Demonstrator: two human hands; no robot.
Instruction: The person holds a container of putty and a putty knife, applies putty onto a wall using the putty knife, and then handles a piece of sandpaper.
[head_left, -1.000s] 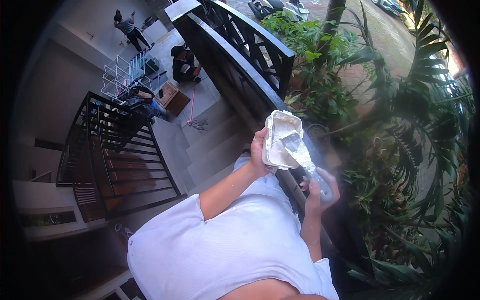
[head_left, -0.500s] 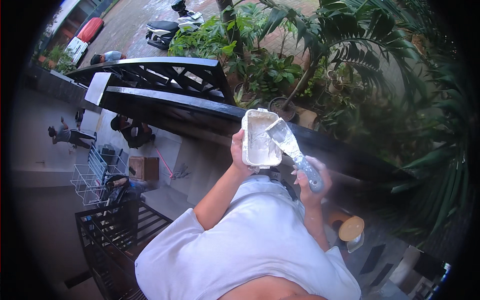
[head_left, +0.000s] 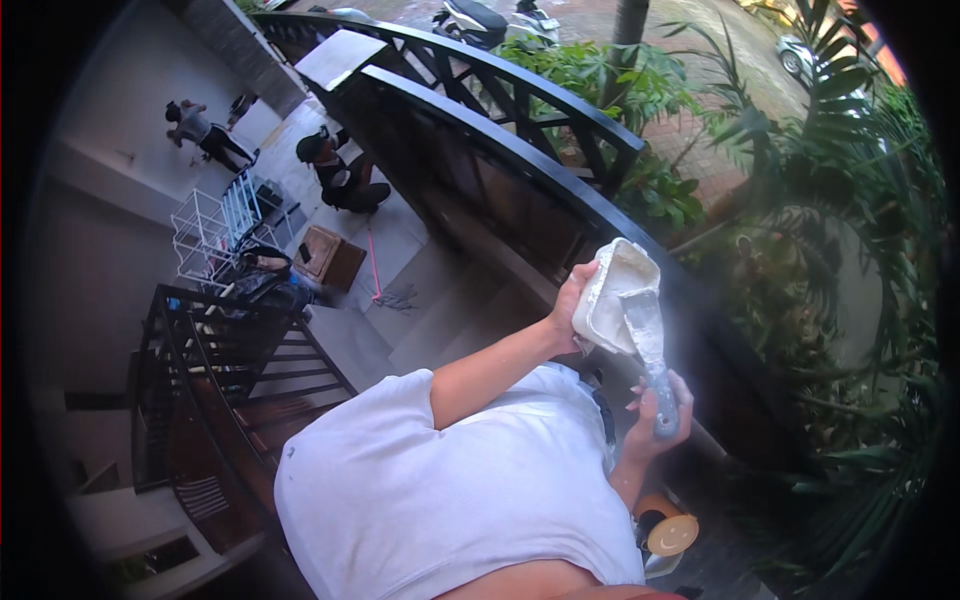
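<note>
The tub (head_left: 592, 318) was a small, rounded-rectangular box in off-white, its rim and walls crusted with pale smears. A white, pasty coating lined the inside, thick and uneven. It was up in the air in front of the person's white shirt (head_left: 460, 480), tilted so that its open side faced up and toward the right, with the dark railing (head_left: 640, 245) close behind it.

The putty knife (head_left: 651, 346) had a flat, broad blade streaked with the same white stuff, and a grey handle, speckled too. Its blade overlapped the tub's opening near the right-hand edge; from where I stood I couldn't tell whether metal met plastic.

The left hand (head_left: 569, 308) was clamped on the tub's left side, thumb up by the rim and the other fingers mostly hidden beneath. The right hand (head_left: 681, 412) was closed around the knife's handle, its fingers curled in from the left, a few fingertips standing a little apart and dabbed with white.
</note>
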